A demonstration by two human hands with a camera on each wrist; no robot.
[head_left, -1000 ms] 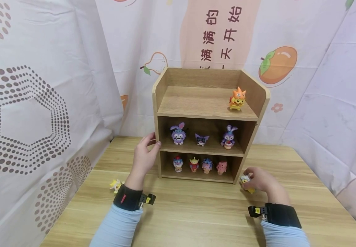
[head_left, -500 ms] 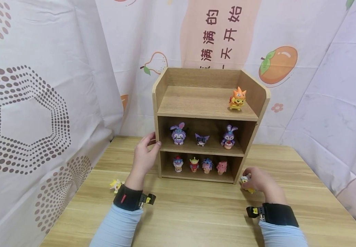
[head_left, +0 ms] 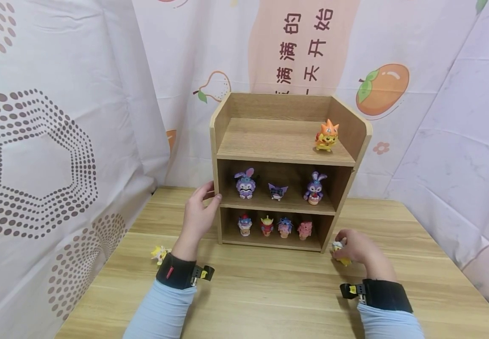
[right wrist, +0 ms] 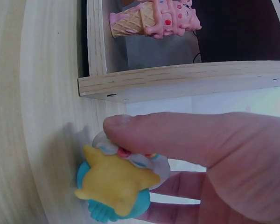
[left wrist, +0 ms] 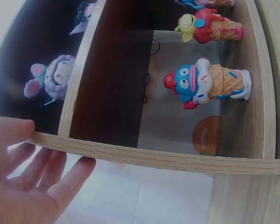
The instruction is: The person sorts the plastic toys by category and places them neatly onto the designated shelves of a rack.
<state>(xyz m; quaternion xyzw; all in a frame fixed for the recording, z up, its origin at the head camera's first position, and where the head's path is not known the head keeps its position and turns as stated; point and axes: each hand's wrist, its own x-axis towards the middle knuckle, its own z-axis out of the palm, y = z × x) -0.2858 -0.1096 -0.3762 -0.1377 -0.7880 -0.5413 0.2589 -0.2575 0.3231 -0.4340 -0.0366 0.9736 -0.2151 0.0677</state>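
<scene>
My right hand [head_left: 356, 247] pinches a small yellow figurine [head_left: 343, 260] between thumb and fingers, low over the table by the shelf's right front corner. In the right wrist view the figurine [right wrist: 116, 179] shows a yellow body, a whitish top under the thumb and a turquoise part; some of it is hidden. At the left side panel of the wooden shelf [head_left: 276, 157], my left hand [head_left: 200, 212] holds the edge. The left wrist view has that thumb on the panel's front edge [left wrist: 154, 157] and the fingers along its outer side.
An orange-and-yellow figurine [head_left: 326, 135] stands on the top board. Purple figurines [head_left: 245, 184] occupy the middle shelf, and several ice-cream-cone figurines [head_left: 244, 226] line the bottom one. A yellow-and-white figurine [head_left: 159, 254] lies on the table [head_left: 261, 292] near the left wrist.
The right wrist shifts very slightly while that hand keeps the yellow figurine at the same spot. My left hand and the shelf have not moved.
</scene>
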